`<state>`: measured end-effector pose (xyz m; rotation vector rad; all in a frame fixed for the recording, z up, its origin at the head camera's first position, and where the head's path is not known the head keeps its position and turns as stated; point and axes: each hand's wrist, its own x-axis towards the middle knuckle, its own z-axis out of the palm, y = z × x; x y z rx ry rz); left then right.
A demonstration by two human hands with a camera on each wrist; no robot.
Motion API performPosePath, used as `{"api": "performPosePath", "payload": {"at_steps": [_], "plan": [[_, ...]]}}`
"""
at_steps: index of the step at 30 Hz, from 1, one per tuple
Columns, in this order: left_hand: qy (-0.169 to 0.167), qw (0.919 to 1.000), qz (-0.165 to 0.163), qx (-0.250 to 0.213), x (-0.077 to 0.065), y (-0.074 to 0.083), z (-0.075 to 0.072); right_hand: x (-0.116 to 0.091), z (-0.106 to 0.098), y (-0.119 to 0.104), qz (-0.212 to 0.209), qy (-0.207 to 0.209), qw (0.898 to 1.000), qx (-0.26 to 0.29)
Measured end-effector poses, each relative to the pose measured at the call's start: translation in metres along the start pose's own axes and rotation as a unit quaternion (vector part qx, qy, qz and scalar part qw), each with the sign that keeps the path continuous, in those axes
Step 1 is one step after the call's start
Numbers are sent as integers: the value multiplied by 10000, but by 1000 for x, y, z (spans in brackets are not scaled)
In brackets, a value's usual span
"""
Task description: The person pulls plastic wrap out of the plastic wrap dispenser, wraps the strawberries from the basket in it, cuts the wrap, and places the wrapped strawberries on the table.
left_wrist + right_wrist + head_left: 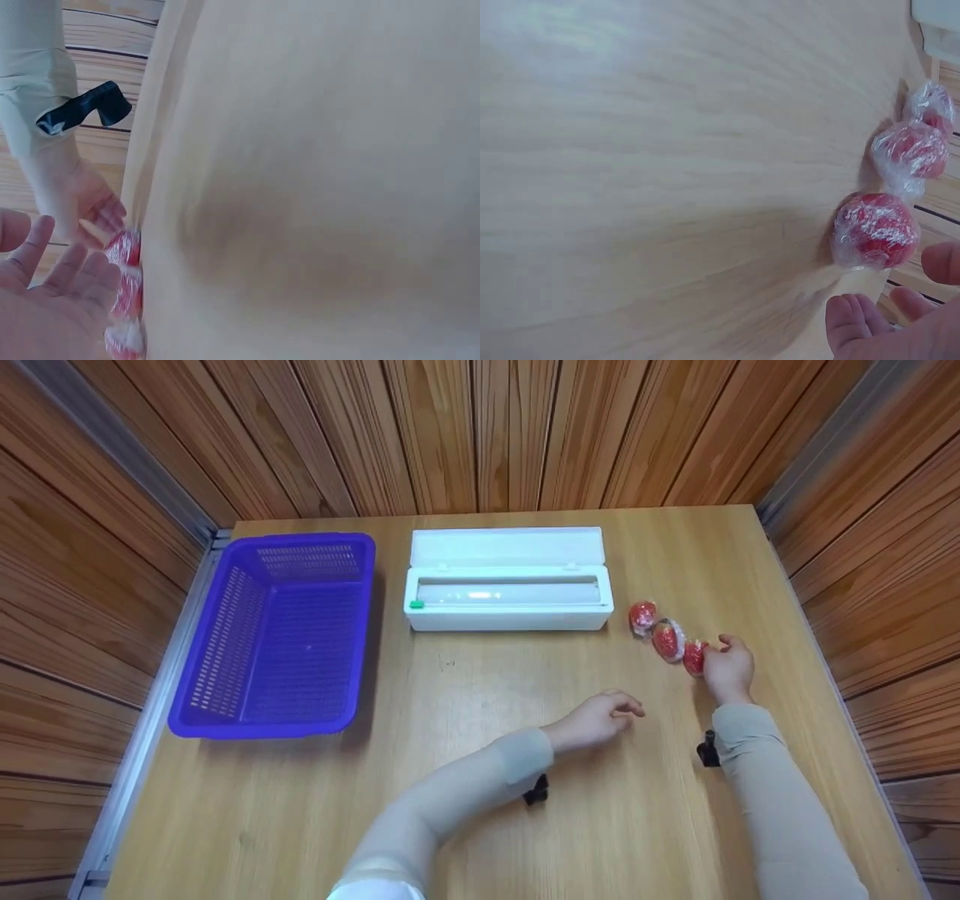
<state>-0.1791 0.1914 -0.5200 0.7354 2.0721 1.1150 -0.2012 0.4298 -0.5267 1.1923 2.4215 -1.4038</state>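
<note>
Three red, apple-like round fruits wrapped in clear film lie in a slanting row on the right of the table: a far one (643, 617), a middle one (667, 640) and a near one (694, 658). My right hand (730, 669) is right beside the near fruit. In the right wrist view its thumb and fingers are spread apart next to that wrapped fruit (877, 231), not closed round it; contact is unclear. My left hand (596, 721) hovers over the middle right of the table, fingers loosely bent, holding nothing. Its palm and fingers (67, 292) show in the left wrist view.
A white film dispenser box (510, 619) with its lid raised stands at the back centre, a roll of clear film (510, 593) inside. On the left sits a purple plastic basket (362, 645). Wood-panelled walls (510, 435) enclose the table (465, 690) at back and sides.
</note>
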Motion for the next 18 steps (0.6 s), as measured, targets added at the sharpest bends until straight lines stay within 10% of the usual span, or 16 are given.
{"api": "performPosePath", "payload": {"at_steps": [11,18], "plan": [[558,9982,-15,-220,-30,-39,-26,4,3,11,199,-155,9996,-125],[635,9952,-208,712,-19,-57,-54,3,8,12,-145,161,9979,-617]]}}
